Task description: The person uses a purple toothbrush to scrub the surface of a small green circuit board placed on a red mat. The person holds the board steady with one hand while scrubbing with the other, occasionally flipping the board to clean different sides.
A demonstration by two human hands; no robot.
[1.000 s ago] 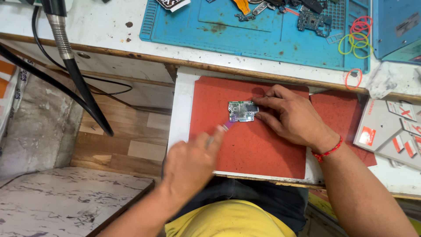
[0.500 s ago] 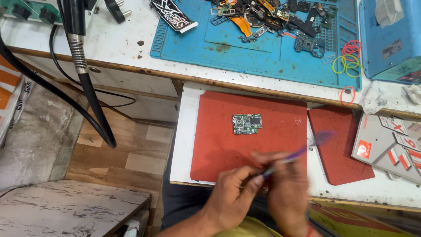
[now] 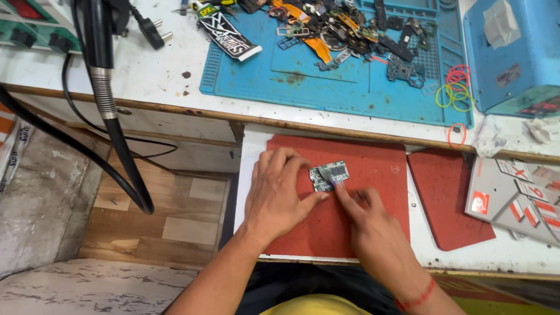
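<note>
A small green circuit board lies on a red mat. My left hand rests flat on the mat and steadies the board's left edge between forefinger and thumb. My right hand comes in from the lower right, pinching a thin purple tool. The tool's tip touches the board's lower right corner. My fingers hide most of the tool.
A second red mat and grey packets lie to the right. Behind are a blue work mat strewn with phone parts, coloured rubber bands, a blue box and a black hose hanging at the left.
Both hands have moved up from the mat's near edge to the board. My left hand now braces the board, and the purple tool's tip has come down onto it.
</note>
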